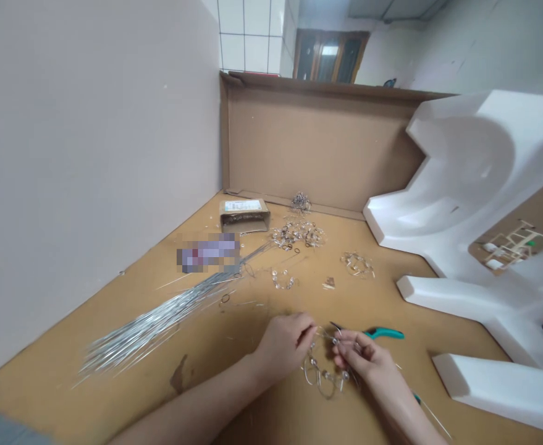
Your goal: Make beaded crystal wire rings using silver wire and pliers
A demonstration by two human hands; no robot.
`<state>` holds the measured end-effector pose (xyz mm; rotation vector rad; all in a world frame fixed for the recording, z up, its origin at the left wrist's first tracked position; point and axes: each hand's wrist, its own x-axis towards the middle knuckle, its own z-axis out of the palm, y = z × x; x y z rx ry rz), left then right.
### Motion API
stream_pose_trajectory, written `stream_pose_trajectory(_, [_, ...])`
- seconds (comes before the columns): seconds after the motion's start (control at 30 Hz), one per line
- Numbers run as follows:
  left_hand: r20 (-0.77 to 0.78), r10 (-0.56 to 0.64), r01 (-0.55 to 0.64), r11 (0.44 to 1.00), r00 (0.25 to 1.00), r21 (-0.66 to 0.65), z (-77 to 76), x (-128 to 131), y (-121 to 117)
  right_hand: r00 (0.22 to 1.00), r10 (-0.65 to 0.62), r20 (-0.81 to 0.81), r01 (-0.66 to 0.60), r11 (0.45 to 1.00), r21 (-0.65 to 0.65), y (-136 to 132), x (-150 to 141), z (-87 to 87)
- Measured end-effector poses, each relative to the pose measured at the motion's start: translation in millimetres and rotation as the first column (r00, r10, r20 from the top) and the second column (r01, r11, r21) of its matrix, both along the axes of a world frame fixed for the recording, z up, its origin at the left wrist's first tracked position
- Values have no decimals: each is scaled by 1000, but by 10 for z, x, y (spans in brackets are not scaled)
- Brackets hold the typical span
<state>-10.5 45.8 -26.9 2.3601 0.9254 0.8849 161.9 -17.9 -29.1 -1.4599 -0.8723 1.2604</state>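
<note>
My left hand (286, 341) is closed in a pinch at the end of a thin wire, low in the middle of the view. Close to its right, my right hand (362, 357) grips a string of bent wire loops with clear beads (325, 375), which hangs down between the two hands. The exact fingertip contact is partly hidden. Behind my right hand lie pliers with teal handles (385, 333), partly covered by it. A similar beaded wire piece (283, 281) rests on the table (225, 377) ahead of my hands, and another beaded ring (357, 264) is farther right.
A bundle of straight silver wires (160, 324) lies at left, beside a blurred purple packet (209, 253). Farther back are an open small cardboard box (245, 216) and a pile of beaded wire pieces (299, 233). White foam (442, 216) borders the right; a cardboard wall (317, 145) stands behind.
</note>
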Motion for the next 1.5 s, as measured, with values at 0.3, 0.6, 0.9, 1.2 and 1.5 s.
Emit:
stream_pose_trajectory(0.3, [-225, -101, 146, 970, 969, 193, -19, 52, -60, 903, 14, 430, -26, 999, 20, 9, 3, -37])
stream_pose_trajectory(0.6, [-322, -96, 175, 958, 942, 227, -14, 73, -105, 596, -30, 803, -136, 981, 137, -4, -113, -18])
stream_pose_trajectory(0.9, [-376, -96, 194, 953, 922, 234, -12, 73, -113, 415, 74, 907, -248, 968, 35, -35, -162, 96])
stream_pose_trajectory(1.2, [-445, -191, 329, 909, 875, 257, 41, 66, -142, 388, 104, 916, -281, 960, 10, -56, -184, 146])
stream_pose_trajectory(1.5, [-380, -280, 375, 904, 882, 205, 50, 32, -97, 642, 207, 738, -376, 924, 68, -99, -19, 250])
